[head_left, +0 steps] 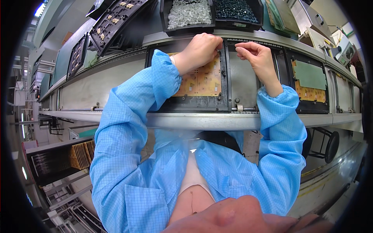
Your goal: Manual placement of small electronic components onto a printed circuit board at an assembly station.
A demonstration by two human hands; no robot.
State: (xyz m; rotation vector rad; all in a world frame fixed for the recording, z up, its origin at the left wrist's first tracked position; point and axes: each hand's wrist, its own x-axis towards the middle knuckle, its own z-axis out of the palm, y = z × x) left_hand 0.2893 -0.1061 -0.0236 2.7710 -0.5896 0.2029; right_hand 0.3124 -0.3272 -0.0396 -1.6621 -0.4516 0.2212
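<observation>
My left hand is over an orange circuit board, its fingers curled closed near the board's far right corner. Whatever those fingers may hold is hidden. The board lies flat in a black carrier frame on the conveyor line. To the right of that frame, my right hand hovers above a bare metal plate. Its thumb and fingers come together in a pinch pointing left; anything between them is too small to make out.
Beyond the conveyor stand a black bin of clear-white small parts and a bin of dark blue parts. A second framed board, partly under a green sheet, sits right. A black tray leans far left. A metal rail runs along the near side.
</observation>
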